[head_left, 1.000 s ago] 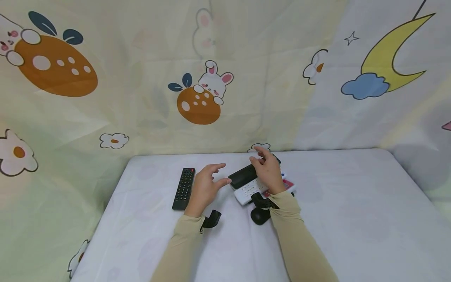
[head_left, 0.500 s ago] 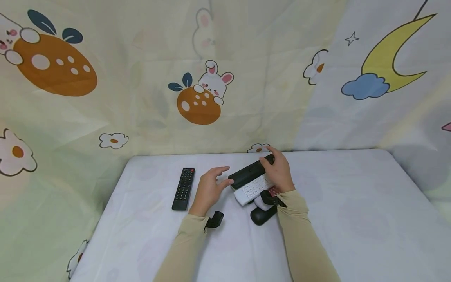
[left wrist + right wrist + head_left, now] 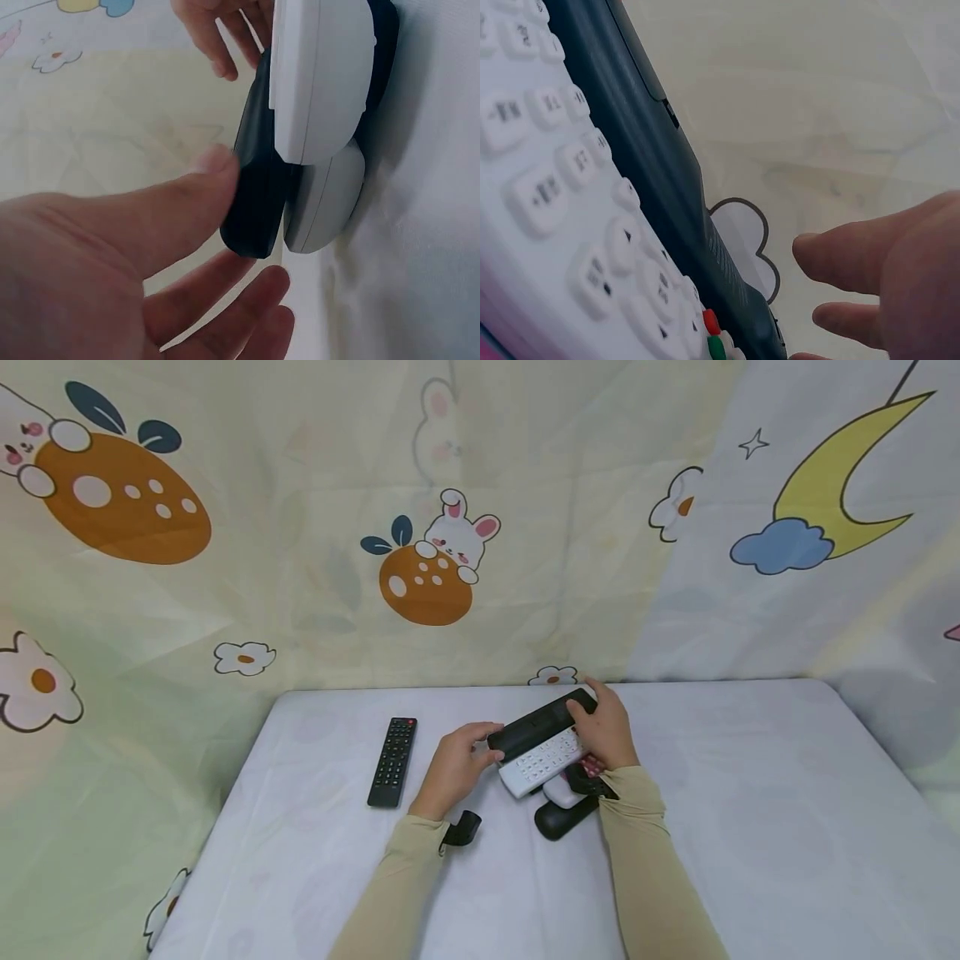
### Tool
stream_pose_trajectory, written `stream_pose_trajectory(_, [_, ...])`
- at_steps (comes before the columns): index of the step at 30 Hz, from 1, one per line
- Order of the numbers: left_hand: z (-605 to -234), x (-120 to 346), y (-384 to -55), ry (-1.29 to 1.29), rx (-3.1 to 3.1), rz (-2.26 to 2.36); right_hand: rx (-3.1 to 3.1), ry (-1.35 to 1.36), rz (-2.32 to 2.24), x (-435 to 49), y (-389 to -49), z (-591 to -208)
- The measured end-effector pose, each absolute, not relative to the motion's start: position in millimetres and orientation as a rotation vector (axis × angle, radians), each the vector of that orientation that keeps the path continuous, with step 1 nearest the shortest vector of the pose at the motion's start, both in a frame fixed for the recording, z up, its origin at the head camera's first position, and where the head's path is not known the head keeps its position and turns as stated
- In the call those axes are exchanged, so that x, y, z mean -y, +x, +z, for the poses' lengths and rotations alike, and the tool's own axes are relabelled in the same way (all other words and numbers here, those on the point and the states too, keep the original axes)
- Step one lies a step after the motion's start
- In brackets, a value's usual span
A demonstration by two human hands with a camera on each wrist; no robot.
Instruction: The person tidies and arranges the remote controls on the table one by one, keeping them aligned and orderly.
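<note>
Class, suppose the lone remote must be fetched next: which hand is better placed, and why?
Left, probably: the left hand is nearer the lone remote, while the right hand is farther off, at the far end of the black remote.

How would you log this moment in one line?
left hand: pinches near end of face-down black remote; right hand: at far end, grip unclear; white remote: alongside; button-up black remote: apart
</note>
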State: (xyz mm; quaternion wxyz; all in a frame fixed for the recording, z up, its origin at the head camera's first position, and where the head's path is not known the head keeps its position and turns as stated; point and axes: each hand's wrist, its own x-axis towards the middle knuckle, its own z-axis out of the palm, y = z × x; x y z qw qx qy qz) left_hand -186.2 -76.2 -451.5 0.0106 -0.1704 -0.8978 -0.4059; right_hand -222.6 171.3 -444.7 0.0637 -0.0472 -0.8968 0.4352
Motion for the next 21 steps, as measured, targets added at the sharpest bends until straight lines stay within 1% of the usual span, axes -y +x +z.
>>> stream_pose_trajectory(6, [-453.3,75.1,-186.8,-0.582,2.877,-1.197,2.761,-0.21,1.315,-173.9,-221.3,-445.7])
stream_pose_trajectory(12, [-456.0,73.2,-187.2,-0.58,2.837,-1.19,2.789,-0.283,1.293,-173.4,-221.1,-447.3])
stream_pose_trajectory(21, [-452.9,73.6,-185.5,-0.591,2.781,-1.205,2.751,-0.307,1.314,-173.7,-221.3,-446.2])
